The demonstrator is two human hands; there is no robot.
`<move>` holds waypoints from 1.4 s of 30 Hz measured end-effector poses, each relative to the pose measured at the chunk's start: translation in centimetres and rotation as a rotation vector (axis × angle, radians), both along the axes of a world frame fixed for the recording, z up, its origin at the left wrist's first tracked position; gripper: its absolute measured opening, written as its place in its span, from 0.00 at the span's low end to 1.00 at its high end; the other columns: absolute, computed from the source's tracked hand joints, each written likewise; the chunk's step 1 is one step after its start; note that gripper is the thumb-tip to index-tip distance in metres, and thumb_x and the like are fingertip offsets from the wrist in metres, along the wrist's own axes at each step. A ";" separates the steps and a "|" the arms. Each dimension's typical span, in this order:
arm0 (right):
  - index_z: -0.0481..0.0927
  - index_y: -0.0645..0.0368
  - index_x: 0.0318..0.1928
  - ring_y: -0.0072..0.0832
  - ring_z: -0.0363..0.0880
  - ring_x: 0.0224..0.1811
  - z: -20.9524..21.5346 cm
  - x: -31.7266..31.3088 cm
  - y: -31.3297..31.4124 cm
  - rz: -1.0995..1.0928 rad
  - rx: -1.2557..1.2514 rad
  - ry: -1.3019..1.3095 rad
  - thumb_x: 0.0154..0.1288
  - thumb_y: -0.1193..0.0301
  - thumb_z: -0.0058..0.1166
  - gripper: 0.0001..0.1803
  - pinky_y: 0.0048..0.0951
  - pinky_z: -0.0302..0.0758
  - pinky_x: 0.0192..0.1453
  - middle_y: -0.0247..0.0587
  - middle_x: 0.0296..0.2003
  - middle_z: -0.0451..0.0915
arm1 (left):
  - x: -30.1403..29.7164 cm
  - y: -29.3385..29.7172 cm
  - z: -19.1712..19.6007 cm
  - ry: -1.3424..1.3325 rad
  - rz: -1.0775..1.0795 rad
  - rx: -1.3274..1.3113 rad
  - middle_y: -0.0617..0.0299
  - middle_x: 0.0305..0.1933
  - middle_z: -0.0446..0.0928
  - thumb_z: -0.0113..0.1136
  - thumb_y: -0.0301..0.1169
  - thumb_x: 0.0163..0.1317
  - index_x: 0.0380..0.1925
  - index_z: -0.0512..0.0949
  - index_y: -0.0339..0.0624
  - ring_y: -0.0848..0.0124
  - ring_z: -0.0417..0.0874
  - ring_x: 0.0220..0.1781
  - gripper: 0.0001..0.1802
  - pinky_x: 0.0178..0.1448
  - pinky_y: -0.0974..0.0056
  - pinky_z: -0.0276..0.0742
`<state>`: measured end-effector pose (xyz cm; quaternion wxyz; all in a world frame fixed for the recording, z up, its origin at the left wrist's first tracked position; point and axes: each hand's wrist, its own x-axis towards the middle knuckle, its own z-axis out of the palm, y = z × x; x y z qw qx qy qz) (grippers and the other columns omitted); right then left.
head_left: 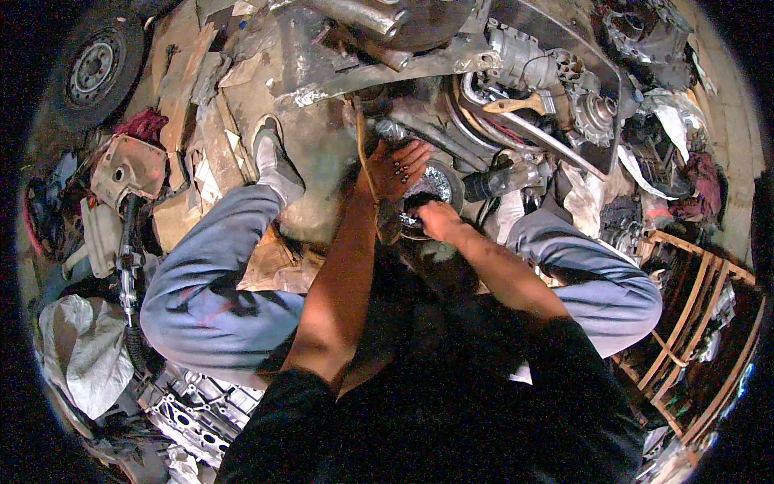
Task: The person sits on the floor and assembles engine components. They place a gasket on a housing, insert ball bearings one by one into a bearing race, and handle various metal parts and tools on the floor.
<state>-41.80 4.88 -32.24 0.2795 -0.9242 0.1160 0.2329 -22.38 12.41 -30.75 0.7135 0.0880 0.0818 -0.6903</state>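
Observation:
Between my legs stands a round metal bowl (458, 192) with a shiny, wet-looking inside. My left hand (400, 171) is held flat over the bowl's left side, fingers stretched out toward the right, with dark spots on them. At the bowl's near side, my right hand (438, 220) is closed, its fingertips down by a dark patch inside the bowl. What those fingers hold, if anything, is hidden. A thin, curved brown strip (364, 145) runs beside my left wrist. Just right of the bowl lies a dark plastic bottle (488, 184).
Ahead, a metal tray (587, 161) holds machine parts and a paintbrush (520, 105). A wheel (91, 71) lies at the far left, near wood and cardboard scraps. An engine casting (193, 411) sits behind on the left; a wooden rack (685, 323) stands to the right.

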 end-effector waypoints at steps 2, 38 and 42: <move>0.83 0.48 0.55 0.55 0.83 0.46 -1.3 0.7 0.5 0.121 0.006 0.043 0.55 0.75 0.57 0.24 0.50 0.79 0.55 0.55 0.37 0.84 | 0.4 0.4 0.2 0.025 -0.007 0.013 0.51 0.80 0.56 0.39 0.65 0.71 0.73 0.60 0.35 0.59 0.55 0.81 0.47 0.81 0.55 0.54; 0.81 0.67 0.38 0.27 0.78 0.22 4.1 -0.3 -7.1 -0.890 0.551 -0.100 0.57 0.72 0.65 0.12 0.31 0.74 0.27 0.42 0.25 0.80 | 1.8 1.7 5.1 -0.118 0.453 0.454 0.42 0.69 0.70 0.33 0.57 0.76 0.64 0.67 0.32 0.49 0.67 0.74 0.38 0.78 0.48 0.61; 0.81 0.67 0.38 0.25 0.78 0.25 5.6 -0.4 -8.5 -1.014 0.906 -0.318 0.63 0.73 0.62 0.09 0.28 0.76 0.28 0.39 0.28 0.80 | 2.8 1.8 5.9 -0.144 0.494 0.522 0.43 0.68 0.72 0.36 0.54 0.76 0.64 0.68 0.32 0.50 0.71 0.72 0.35 0.75 0.48 0.67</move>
